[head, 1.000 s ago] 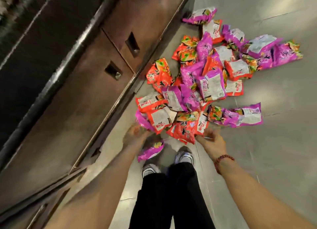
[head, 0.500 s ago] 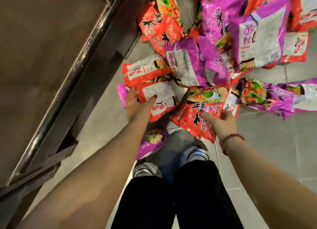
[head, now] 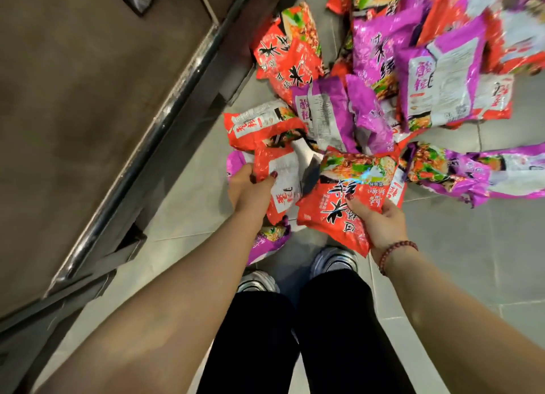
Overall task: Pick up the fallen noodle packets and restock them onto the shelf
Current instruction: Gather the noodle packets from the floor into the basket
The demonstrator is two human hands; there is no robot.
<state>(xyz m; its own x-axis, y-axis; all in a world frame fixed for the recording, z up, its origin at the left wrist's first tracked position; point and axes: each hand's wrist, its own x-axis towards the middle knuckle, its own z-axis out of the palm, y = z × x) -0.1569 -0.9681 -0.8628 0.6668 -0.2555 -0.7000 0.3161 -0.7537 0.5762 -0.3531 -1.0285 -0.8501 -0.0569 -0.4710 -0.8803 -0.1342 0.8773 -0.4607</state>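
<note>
A pile of red and purple noodle packets lies on the grey tiled floor ahead of me. My left hand pinches the near edge of a red packet with a white back panel. My right hand grips the near corner of a red packet lying face up, thumb on top. A purple packet lies on the floor under my left forearm, by my shoes.
A brown shelf unit with a dark metal base rail runs along the left. My shoes and black trousers stand just behind the pile. Grey floor tiles show at the right.
The view has dropped closer to the pile. Both hands, which were reaching toward the packets, now each hold a red packet, and the right one is lifted off the pile's edge.
</note>
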